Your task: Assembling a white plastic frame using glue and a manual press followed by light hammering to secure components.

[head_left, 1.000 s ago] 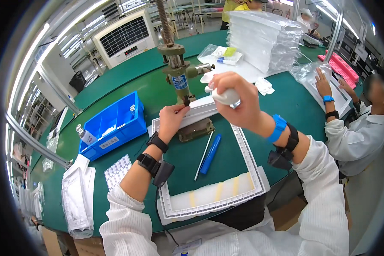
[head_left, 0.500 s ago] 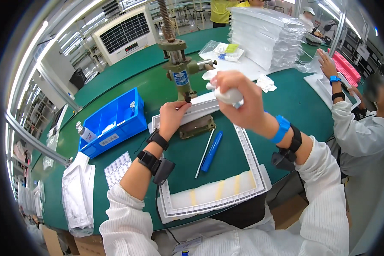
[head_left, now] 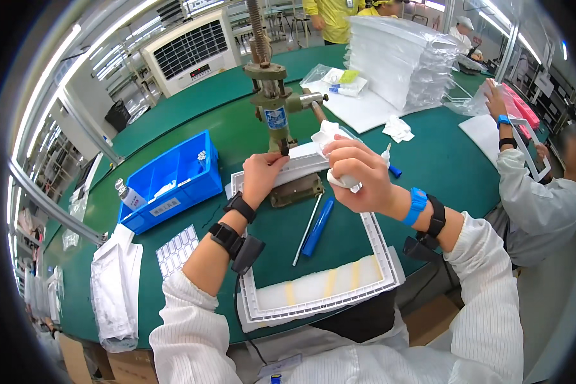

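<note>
A green hand press (head_left: 272, 96) stands at the back, its ram above the far side of a white rectangular frame (head_left: 377, 246). My left hand (head_left: 264, 176) is closed at that far side, fingertips pinching a small black piece (head_left: 284, 147) just under the ram. My right hand (head_left: 361, 173) is wrapped round the press lever (head_left: 317, 112), whose grip end has a white wrapping (head_left: 326, 133); my fingers hide most of it. A metal block (head_left: 297, 191) sits under the frame's far side. Inside the frame lie a blue marker (head_left: 318, 227) and a thin white stick (head_left: 307, 229).
A blue divided bin (head_left: 173, 185) stands left, with a small bottle (head_left: 129, 194) at its corner. A label sheet (head_left: 178, 251) and bagged white parts (head_left: 115, 288) lie nearer. Stacked wrapped sheets (head_left: 400, 64) and crumpled tissue (head_left: 398, 129) are at back right. A co-worker (head_left: 544, 198) handles another frame at right.
My right hand has come down and slightly nearer with the lever, bringing a small white-tipped thing behind it into view. My left hand keeps its place at the ram.
</note>
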A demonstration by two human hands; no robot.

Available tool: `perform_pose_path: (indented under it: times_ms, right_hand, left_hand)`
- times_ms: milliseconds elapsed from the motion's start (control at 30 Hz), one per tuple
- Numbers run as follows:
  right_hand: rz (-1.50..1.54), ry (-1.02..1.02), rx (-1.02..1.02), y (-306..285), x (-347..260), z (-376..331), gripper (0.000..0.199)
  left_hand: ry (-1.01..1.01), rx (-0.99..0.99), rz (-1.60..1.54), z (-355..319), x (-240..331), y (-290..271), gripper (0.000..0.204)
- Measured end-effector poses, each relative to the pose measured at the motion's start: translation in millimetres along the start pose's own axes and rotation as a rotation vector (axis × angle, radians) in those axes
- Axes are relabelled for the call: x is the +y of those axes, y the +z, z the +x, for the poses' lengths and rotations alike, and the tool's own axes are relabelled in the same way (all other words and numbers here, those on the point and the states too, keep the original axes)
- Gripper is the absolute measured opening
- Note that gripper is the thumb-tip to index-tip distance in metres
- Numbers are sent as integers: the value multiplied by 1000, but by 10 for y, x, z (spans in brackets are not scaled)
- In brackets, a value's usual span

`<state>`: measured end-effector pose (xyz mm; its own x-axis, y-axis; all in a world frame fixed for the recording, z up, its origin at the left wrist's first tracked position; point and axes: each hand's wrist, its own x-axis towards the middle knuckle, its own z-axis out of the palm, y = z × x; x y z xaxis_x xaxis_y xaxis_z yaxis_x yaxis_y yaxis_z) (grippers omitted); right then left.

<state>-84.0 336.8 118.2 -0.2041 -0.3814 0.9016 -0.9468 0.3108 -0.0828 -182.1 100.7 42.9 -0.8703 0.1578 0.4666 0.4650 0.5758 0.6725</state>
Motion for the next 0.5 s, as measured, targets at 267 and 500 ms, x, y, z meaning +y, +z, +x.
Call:
perform_pose_path:
  times_ms: [267,500]
  right_hand:
    - [-7,-52,-341,-253,-73,352,12]
    - [-165,32,-1018,-206,-114,723,13]
  left_hand:
    - [41,33,40,-42,-11,6,25]
    - [51,18,22,-39,10,-23,25]
